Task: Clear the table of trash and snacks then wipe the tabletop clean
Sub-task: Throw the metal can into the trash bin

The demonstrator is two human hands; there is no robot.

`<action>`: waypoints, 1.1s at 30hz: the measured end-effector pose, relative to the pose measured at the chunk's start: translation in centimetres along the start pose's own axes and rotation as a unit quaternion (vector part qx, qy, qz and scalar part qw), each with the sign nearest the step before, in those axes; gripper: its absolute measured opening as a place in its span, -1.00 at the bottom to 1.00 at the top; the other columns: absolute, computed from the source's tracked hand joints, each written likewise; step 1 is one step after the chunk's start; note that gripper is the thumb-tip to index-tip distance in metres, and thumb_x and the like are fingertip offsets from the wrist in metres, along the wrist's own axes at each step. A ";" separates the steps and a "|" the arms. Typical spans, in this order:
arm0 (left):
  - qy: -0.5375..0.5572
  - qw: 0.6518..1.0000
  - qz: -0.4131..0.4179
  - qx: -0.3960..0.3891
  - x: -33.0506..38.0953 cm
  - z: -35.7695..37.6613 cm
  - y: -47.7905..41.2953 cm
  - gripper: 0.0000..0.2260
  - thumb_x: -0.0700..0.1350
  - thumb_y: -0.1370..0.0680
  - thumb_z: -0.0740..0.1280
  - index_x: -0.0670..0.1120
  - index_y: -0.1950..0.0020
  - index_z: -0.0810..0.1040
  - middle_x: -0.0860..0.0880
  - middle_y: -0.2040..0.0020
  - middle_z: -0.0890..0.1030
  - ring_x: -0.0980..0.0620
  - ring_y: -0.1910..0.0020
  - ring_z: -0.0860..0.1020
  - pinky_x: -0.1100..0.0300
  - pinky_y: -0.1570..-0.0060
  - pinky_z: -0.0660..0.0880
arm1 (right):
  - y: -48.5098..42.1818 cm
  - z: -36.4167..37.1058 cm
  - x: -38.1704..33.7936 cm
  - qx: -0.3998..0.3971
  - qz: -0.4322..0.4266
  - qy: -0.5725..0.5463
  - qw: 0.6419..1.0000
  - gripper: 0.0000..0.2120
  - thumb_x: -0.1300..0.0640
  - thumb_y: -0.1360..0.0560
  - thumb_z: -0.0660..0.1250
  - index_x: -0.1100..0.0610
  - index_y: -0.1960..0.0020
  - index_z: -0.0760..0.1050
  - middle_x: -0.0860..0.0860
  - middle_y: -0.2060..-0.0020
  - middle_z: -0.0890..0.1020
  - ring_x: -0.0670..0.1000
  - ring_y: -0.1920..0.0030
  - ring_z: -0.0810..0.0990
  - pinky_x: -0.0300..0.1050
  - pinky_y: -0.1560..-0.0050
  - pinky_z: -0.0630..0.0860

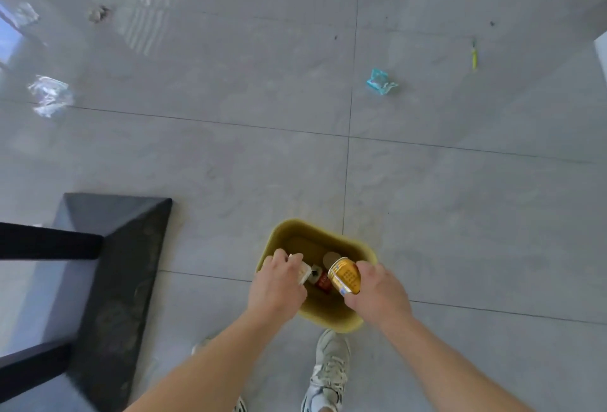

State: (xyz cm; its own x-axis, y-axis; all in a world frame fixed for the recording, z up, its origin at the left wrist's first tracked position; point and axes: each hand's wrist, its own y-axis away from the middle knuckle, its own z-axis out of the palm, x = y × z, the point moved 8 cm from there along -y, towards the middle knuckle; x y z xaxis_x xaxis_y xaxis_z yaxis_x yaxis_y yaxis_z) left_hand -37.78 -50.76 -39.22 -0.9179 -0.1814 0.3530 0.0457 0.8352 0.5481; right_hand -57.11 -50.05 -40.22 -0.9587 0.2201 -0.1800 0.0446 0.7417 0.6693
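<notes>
A yellow-olive waste bin (335,321) stands on the grey tiled floor right in front of my feet. Over its opening my right hand (377,293) grips a golden tin can (345,275), tilted with its top toward the bin's far side. At the bin's left rim my left hand (279,283) holds a small pale carton or wrapper (303,272). Inside the bin lies a red item (323,282) and a round tan lid (330,259).
A dark table base (108,280) with black legs stands at the left. Litter lies on the floor: a teal wrapper (381,82), a yellow scrap (474,58), clear plastic (49,95) and a brown crumb pile (97,13). My sneakers (330,369) are below the bin.
</notes>
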 end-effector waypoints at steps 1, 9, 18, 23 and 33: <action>-0.006 1.000 -0.001 -0.004 0.0 0.8 -0.5 -0.50 -0.07 -0.51 0.32 0.04 -0.44 0.35 -0.01 -0.24 0.42 -0.05 -0.19 0.41 0.10 -0.10 0.47 | -0.6 0.6 0.2 -0.003 -0.001 0.006 1.000 -0.46 -0.16 -0.41 0.43 0.01 -0.29 0.38 0.05 -0.14 0.51 0.10 -0.14 0.51 -0.03 -0.04 0.51; -0.033 0.999 -0.021 -0.014 -0.8 5.3 -3.6 -0.47 -0.10 -0.53 0.33 0.06 -0.49 0.30 0.00 -0.27 0.43 -0.02 -0.16 0.41 0.19 0.05 0.42 | -3.8 4.7 0.3 -0.026 -0.015 0.052 0.998 -0.48 -0.21 -0.45 0.42 0.00 -0.29 0.40 0.05 -0.13 0.54 0.07 -0.11 0.53 -0.08 0.01 0.53; -0.045 0.999 -0.020 -0.016 -2.0 7.1 -5.0 -0.47 -0.08 -0.55 0.29 0.10 -0.51 0.24 -0.03 -0.38 0.35 -0.06 -0.22 0.40 0.11 -0.06 0.48 | -5.0 6.1 -0.2 -0.014 -0.039 0.045 0.998 -0.69 -0.08 -0.56 0.35 0.02 -0.24 0.44 0.05 -0.12 0.52 0.08 -0.15 0.49 -0.05 -0.07 0.55; -0.069 0.998 -0.006 -0.004 -2.3 6.4 -4.7 -0.51 -0.04 -0.57 0.29 0.08 -0.49 0.26 -0.04 -0.33 0.39 -0.06 -0.20 0.41 0.06 -0.12 0.46 | -5.1 5.3 -0.5 -0.001 -0.047 0.025 0.999 -0.70 -0.01 -0.59 0.31 0.03 -0.30 0.44 0.04 -0.13 0.53 0.07 -0.14 0.49 -0.08 -0.06 0.53; -0.074 0.997 0.014 0.014 -2.6 3.6 -3.3 -0.54 -0.03 -0.57 0.23 0.07 -0.47 0.27 -0.02 -0.26 0.40 -0.06 -0.18 0.40 0.06 -0.11 0.43 | -4.6 3.1 -1.5 0.016 -0.049 0.011 0.999 -0.70 -0.03 -0.59 0.29 0.00 -0.30 0.44 0.01 -0.13 0.53 0.05 -0.13 0.52 -0.04 -0.09 0.58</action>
State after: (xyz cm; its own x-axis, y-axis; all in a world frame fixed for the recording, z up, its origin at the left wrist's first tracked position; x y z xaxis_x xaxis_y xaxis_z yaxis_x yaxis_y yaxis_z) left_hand -37.00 -51.18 -44.72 -0.9646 -0.0811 0.2510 0.0629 0.8533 0.5177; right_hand -55.05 -51.79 -45.26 -0.9648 0.1325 -0.2273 -0.0402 0.7794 0.6252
